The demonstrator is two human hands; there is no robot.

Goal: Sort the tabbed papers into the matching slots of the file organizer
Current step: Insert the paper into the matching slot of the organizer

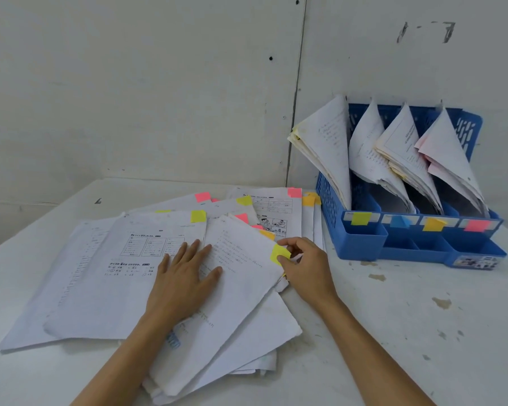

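Our right hand (304,266) pinches a square yellow tab (280,253) on the top sheet (241,291), fingers curled; our left hand (182,284) lies flat, fingers spread, on creased papers (94,288). Organizer (329,200): blue perforated plastic.

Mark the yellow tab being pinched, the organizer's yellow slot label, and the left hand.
yellow tab (279,252), head view, its centre
yellow slot label (361,218), head view, its centre
left hand (182,281), head view, back of hand

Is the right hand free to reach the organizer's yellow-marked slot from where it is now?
Probably yes. The right hand pinches a sheet's yellow tab, and only bare table lies between it and the file organizer. The yellow-marked slot is the nearest one, though papers already lean in it.
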